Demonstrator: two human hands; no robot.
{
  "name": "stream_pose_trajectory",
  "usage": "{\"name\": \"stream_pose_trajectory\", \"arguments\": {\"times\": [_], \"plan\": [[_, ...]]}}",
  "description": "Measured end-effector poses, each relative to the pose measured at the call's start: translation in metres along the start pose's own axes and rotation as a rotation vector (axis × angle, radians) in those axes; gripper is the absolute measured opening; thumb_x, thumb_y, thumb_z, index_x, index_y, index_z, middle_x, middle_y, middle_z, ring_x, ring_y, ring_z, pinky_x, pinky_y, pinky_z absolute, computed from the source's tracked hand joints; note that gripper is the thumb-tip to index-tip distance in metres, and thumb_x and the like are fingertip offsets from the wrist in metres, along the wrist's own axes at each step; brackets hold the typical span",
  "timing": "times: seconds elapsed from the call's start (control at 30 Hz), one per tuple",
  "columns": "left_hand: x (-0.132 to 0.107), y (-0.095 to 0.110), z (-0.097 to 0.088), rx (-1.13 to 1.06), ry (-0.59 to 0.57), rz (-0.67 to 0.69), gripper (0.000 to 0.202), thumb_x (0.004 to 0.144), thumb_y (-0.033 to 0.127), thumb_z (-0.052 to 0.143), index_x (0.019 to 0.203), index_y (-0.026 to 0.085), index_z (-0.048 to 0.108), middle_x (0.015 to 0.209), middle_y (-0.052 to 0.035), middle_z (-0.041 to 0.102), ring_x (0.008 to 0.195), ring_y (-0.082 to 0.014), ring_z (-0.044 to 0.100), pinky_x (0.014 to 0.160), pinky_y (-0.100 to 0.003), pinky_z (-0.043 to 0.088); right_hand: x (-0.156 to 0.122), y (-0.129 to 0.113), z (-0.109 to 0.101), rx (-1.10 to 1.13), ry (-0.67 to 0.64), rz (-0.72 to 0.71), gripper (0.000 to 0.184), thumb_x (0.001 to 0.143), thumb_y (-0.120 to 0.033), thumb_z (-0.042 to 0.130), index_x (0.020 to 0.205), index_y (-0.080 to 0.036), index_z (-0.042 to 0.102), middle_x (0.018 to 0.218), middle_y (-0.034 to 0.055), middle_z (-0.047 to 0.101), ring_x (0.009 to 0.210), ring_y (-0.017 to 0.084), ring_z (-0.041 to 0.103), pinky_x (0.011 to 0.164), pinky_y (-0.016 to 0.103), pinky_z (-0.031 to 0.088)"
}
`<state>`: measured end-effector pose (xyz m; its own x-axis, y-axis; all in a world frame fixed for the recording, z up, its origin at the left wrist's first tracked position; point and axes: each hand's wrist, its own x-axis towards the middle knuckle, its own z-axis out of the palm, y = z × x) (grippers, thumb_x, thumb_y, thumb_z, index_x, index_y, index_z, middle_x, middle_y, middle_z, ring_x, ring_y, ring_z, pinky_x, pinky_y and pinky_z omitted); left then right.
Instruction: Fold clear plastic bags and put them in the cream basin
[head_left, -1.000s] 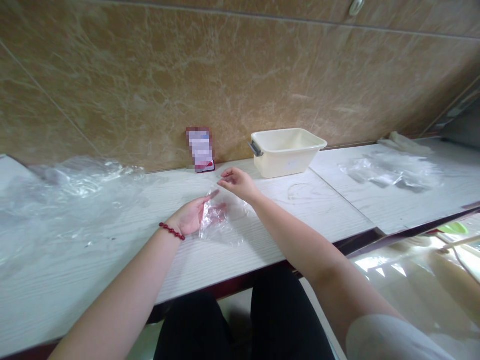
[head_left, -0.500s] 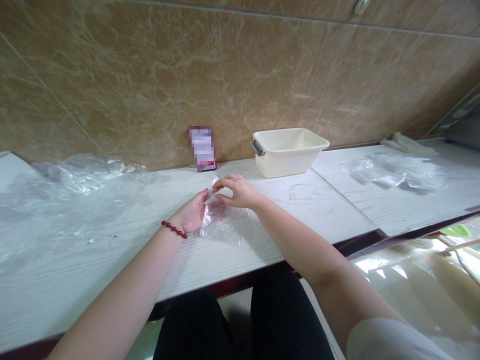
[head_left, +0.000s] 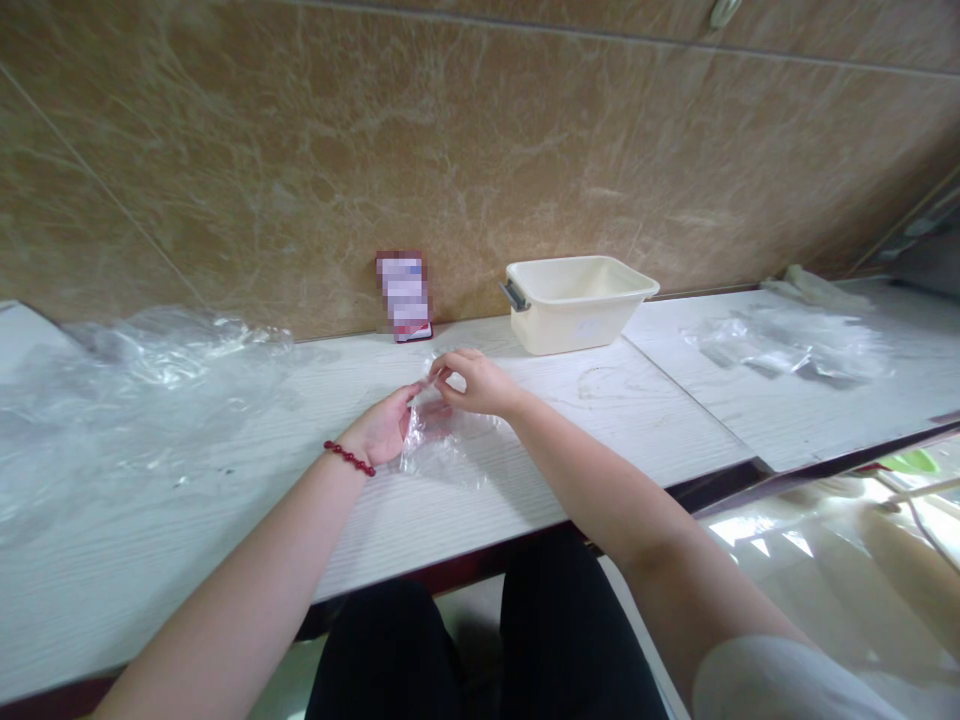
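Both hands are on a clear plastic bag (head_left: 442, 450) that hangs down onto the white wood-grain table. My left hand (head_left: 388, 425), with a red bead bracelet (head_left: 349, 458) at the wrist, holds the bag's left upper edge near the thumb; its other fingers are partly hidden behind the film. At the bag's top edge, my right hand (head_left: 478, 383) pinches the film between thumb and fingers, close to the left thumb. Whatever the bag may contain is too unclear to make out.
A cream plastic tub (head_left: 574, 320) with a grey handle stands against the marbled wall. Left of it a red-edged card (head_left: 405, 297), blurred out, leans on the wall. Clear plastic bags (head_left: 165, 360) spread over the left side; more bags (head_left: 802, 345) lie at the right.
The thumb and fingers of my right hand have closed into a pinch on the film. My left thumb has shifted slightly right, towards them.
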<state>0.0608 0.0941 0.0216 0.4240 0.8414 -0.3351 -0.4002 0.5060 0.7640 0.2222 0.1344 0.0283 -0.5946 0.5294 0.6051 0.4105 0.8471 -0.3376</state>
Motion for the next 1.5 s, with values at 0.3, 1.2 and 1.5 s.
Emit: {"name": "stream_pose_trajectory", "arguments": {"times": [0.3, 1.2, 1.5], "plan": [[0.0, 0.001, -0.003, -0.001, -0.043, 0.017, 0.027, 0.082, 0.034, 0.037, 0.094, 0.019, 0.055, 0.084, -0.0071, 0.062, 0.083, -0.0214, 0.059, 0.075, -0.043, 0.045, 0.001, 0.007, -0.001, -0.106, -0.11, -0.032, 0.027, 0.07, -0.015, 0.045, 0.09, -0.019, 0.063, 0.07, 0.0025, 0.055, 0.07, 0.013, 0.044, 0.074, 0.029, 0.031], [-0.001, 0.015, -0.015, -0.083, 0.021, 0.316, 0.033, 0.08, 0.021, 0.041, 0.112, 0.027, 0.046, 0.103, -0.0063, 0.057, 0.091, -0.0226, 0.057, 0.073, -0.044, 0.048, -0.003, 0.034, -0.002, 0.857, -0.143, 0.729, 0.045, 0.063, -0.049, 0.058, 0.091, -0.014, 0.054, 0.082, 0.0043, 0.058, 0.067, 0.009, 0.052, 0.054, 0.018, 0.038], [0.007, 0.014, -0.024, -0.035, 0.074, 0.395, 0.025, 0.075, 0.011, 0.047, 0.098, 0.022, 0.053, 0.1, -0.0039, 0.058, 0.088, -0.0192, 0.058, 0.074, -0.039, 0.049, -0.006, 0.03, 0.001, 0.848, -0.299, 0.732, 0.022, 0.067, -0.032, 0.061, 0.075, -0.015, 0.05, 0.06, -0.0019, 0.058, 0.045, 0.004, 0.047, 0.038, 0.014, 0.031]]}}
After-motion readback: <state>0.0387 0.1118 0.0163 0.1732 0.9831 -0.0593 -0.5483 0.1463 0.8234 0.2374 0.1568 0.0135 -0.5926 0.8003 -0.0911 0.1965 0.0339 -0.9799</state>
